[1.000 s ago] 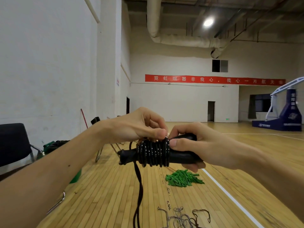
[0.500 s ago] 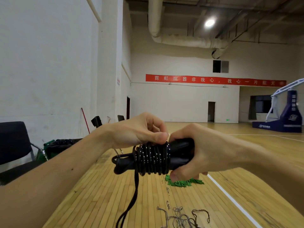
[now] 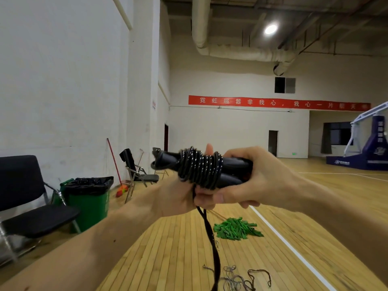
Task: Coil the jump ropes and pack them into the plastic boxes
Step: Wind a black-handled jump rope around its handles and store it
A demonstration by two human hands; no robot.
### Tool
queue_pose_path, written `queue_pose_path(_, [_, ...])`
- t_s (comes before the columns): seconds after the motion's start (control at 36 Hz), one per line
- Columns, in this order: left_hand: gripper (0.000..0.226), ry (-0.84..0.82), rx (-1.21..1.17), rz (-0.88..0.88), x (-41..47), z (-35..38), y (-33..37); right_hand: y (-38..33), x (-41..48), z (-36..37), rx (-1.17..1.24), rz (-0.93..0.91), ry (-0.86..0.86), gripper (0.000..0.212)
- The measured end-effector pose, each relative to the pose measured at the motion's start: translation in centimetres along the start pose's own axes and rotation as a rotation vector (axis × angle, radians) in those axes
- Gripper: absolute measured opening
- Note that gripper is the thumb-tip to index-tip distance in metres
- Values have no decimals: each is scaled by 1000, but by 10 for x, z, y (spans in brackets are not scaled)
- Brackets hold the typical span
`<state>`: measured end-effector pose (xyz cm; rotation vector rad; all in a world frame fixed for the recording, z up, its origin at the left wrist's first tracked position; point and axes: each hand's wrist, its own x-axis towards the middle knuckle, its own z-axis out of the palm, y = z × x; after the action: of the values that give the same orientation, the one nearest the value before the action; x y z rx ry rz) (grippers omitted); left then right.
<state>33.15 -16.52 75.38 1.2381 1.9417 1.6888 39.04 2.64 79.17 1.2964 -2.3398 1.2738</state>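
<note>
A black jump rope (image 3: 199,169) with white flecks is wound in several turns round its two black handles, held level in front of me at chest height. My right hand (image 3: 258,177) grips the right end of the handles, thumb underneath. My left hand (image 3: 178,194) sits under and behind the coil, with one fingertip showing above it, and holds the loose rope where it leaves the coil. The free rope tail (image 3: 212,238) hangs straight down toward the floor. No plastic box is in view.
A pile of green strips (image 3: 235,228) and some tangled thin cords (image 3: 237,278) lie on the wooden floor below. A green bin (image 3: 90,198), black chairs (image 3: 27,198) and a broom stand along the left wall. A blue basketball stand (image 3: 369,148) is far right.
My left hand has dropped from the top of the coil to underneath it, carrying the rope down round the handles. The bundle has risen and the view has lifted.
</note>
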Motion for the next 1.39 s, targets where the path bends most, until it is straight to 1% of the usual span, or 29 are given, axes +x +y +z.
queue_pose_path(0.03, [64, 9, -52, -13, 2, 4, 2, 1, 1, -1, 14, 2, 20, 38])
queue_pose_path(0.08, [41, 38, -126, -8, 3, 11, 7, 4, 3, -4, 25, 10, 65, 41])
queue_pose_path(0.11, [36, 61, -163, -28, 3, 13, 7, 6, 4, -5, 24, 17, 88, 42])
queue_pose_path(0.17, [41, 101, -230, -35, 4, 14, 2, 11, 6, -8, 30, 35, 124, 43])
queue_pose_path(0.28, [53, 114, -256, -90, 4, 18, -3, 18, 5, -13, 46, 62, 155, 45])
queue_pose_path(0.42, [56, 124, -358, -158, 0, 19, -9, 27, 5, -17, 28, 94, 200, 48])
queue_pose_path(0.5, [53, 147, -332, -208, 1, 24, -10, 31, 8, -19, 23, 112, 257, 50])
queue_pose_path(0.58, [49, 199, -214, -269, 2, 31, -11, 38, 11, -24, 24, 117, 347, 35])
queue_pose_path(0.64, [45, 239, -70, -270, 4, 34, -11, 45, 13, -26, -1, 131, 384, 28])
queue_pose_path(0.75, [38, 254, 320, -286, 4, 39, -8, 64, 13, -27, -88, 185, 424, 27])
queue_pose_path(0.81, [31, 241, 542, -275, 3, 43, -7, 71, 13, -29, -175, 191, 441, 29])
queue_pose_path(0.89, [16, 205, 919, -221, 2, 43, -1, 80, 14, -31, -365, 232, 401, 30])
queue_pose_path(0.94, [14, 178, 1075, -227, -1, 40, 7, 82, 13, -32, -421, 278, 327, 30])
queue_pose_path(1.0, [18, 152, 1190, -234, -2, 34, 16, 80, 10, -34, -437, 322, 224, 28])
queue_pose_path(1.14, [27, 100, 1301, -140, -2, 23, 38, 69, 7, -33, -483, 360, 60, 26])
queue_pose_path(1.22, [17, 56, 1337, -114, 0, 19, 45, 62, 7, -29, -506, 355, -28, 24])
queue_pose_path(1.33, [25, 80, 1356, -57, 3, 11, 53, 52, 4, -21, -577, 336, -117, 23])
queue_pose_path(1.39, [24, 94, 1344, -23, 5, 5, 54, 47, 3, -18, -623, 331, -134, 24])
